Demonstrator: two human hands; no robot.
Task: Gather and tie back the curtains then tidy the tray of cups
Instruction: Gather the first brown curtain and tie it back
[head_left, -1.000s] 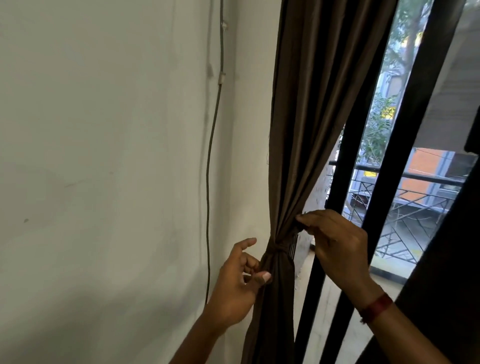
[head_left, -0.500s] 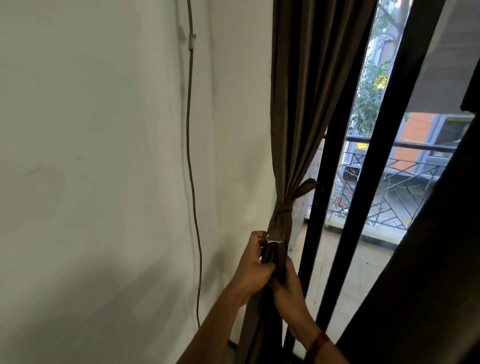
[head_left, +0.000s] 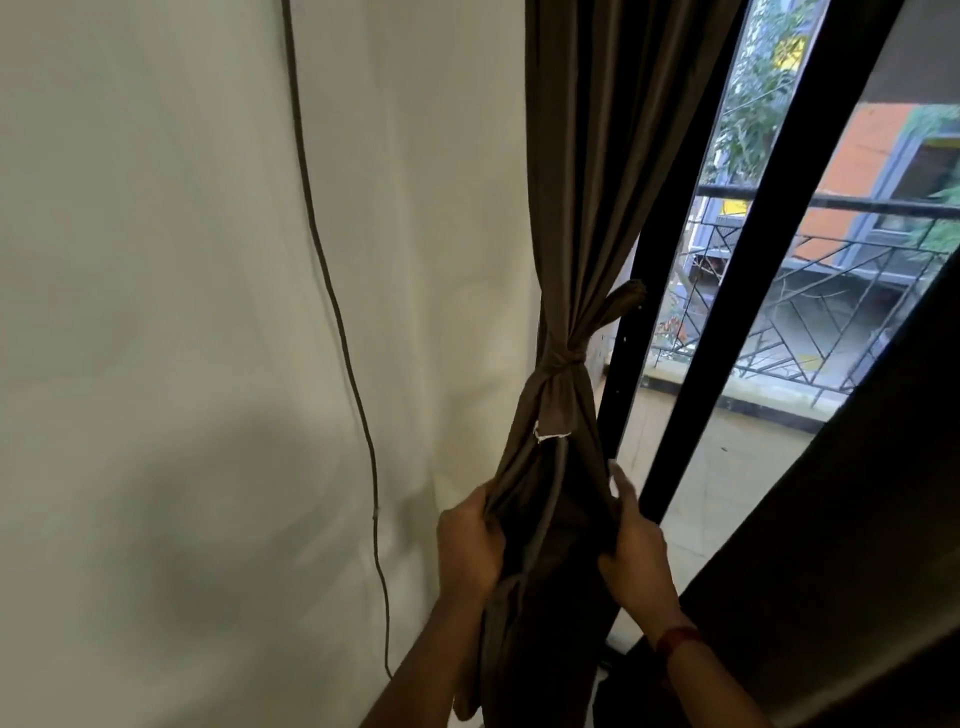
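Beside the white plastered wall (head_left: 156, 312), at the left edge of the window, the long dark brown fabric curtain (head_left: 587, 182) is hanging in gathered folds, and a band of the same brown cloth (head_left: 563, 358) is binding it in a knot. Just under the knot a small white tag (head_left: 550, 437) is showing on the fabric; it is too small for reading any writing. Below the tag the left hand (head_left: 470, 545) and the right hand (head_left: 631, 545) are grasping the loose lower part of the curtain, each with fingers curled round a fold, the left on the wall side, the right on the window side. A red wristband (head_left: 675, 636) is sitting on the right wrist. A thin dark cable (head_left: 335, 312) is running down the wall, apart from the curtain. The black metal window frame (head_left: 743, 312) is standing just beside the curtain, and through the glass a black balcony railing (head_left: 831, 203) and an orange building (head_left: 852, 171) are showing.
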